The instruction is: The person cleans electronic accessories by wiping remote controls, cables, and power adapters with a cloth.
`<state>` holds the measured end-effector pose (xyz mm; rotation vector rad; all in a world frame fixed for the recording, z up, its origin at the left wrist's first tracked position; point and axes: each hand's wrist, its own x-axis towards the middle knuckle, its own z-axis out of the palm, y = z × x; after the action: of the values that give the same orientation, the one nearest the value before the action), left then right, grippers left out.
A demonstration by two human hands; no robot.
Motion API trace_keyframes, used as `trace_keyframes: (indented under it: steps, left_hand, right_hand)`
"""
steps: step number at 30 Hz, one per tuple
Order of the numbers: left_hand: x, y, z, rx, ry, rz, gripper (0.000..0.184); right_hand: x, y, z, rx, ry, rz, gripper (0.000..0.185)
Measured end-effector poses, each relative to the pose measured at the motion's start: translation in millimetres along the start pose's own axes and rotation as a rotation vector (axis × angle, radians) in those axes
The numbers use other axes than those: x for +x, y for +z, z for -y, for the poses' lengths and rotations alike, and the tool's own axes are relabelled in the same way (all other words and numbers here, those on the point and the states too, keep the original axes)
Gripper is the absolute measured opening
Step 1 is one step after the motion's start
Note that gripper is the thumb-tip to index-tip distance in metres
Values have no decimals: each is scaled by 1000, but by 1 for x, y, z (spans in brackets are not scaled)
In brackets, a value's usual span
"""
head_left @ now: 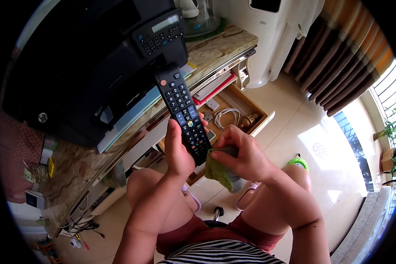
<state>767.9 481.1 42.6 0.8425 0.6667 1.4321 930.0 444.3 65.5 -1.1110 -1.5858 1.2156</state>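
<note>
My left hand is wrapped round a long black remote control, held upright with its buttons facing me. The thumb lies along one side, and fingertips show at the other edge. Pinched between the thumb and fingers of my right hand is a green and grey cloth. The cloth touches the lower end of the remote and hangs down from my fingers.
Beyond the remote, a black HP printer stands on a marble-topped cabinet. Below, an open drawer holds a white cable and small items. A white appliance and brown curtains are at the right.
</note>
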Motion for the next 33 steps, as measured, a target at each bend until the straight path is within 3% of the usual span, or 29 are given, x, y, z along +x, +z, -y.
trace_keyframes:
  steps: [4,10,14,16,21,27,33]
  left_hand:
    - [-5,4,2,160,110,46,60]
    - [-8,0,3,342,268,151,62]
    - [-6,-1,3,292,270,198,61]
    - [-7,-1,2,246,238,216,68]
    - [-10,0,1,306,212,219,67]
    - [-10,0,4,236,205,223,68]
    - [-10,-2,3,336,181,231,68]
  right_hand:
    - [7,15,-8,147,10,-39,22]
    - [10,23,-9,26,85,-142,25]
    - [18,12,-30,29,116,-273,26]
    - [16,13,-27,39,112,-256,27]
    - [6,26,-11,36,94,-152,29]
    - [13,13,-26,37,148,-264,31]
    - [4,22,-1,-91,129,-123,31]
